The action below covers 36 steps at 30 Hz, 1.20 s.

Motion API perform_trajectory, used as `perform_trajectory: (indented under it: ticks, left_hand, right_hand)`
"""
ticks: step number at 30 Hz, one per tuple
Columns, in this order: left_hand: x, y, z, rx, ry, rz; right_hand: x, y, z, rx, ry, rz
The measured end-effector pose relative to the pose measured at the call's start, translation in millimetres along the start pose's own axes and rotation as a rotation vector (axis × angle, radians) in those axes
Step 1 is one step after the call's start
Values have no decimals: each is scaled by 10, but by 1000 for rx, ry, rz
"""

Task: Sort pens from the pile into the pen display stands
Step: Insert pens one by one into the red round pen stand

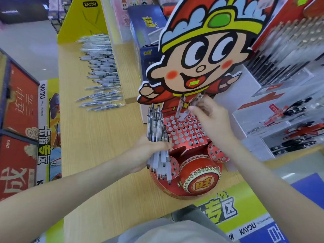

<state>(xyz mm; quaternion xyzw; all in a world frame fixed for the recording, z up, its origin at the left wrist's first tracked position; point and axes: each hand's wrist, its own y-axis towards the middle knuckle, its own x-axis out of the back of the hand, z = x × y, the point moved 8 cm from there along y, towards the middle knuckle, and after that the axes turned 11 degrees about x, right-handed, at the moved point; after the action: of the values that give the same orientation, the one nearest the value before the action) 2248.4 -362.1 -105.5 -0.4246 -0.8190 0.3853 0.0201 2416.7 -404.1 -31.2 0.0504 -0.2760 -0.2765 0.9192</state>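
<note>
As the right hand (208, 118) pinches the pen (196, 99), it slants — tip apparently downward.

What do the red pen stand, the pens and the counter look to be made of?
Red pen stand: seemingly printed cardboard, glossy, with punched holes and folded edges. Pens: plastic, clear barrels, frosted white grips. Counter: pale wood grain, possibly laminate.

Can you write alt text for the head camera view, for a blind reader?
A person's right hand holds a clear pen tip-down over a red cartoon-character pen stand full of holes, while the left hand grips a bundle of pens. A pile of pens lies on the wooden counter.
</note>
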Motion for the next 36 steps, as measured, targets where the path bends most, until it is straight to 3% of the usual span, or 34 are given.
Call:
perform_trajectory:
  ticks: [20,23,30,36]
  left_hand:
    - [18,-52,-65,-69,43,22]
    - [14,-74,-52,-73,47,33]
    - [26,-115,-2,-75,52,22]
    - [-32,-156,-69,-106,68,37]
  right_hand:
    - [-325,-5,-11,-48,-346,83]
    - [-331,-91,-19,-74,-316,109]
    - [-137,-127,127,3,-196,-53]
    - [-170,-77,142,44,-221,-26]
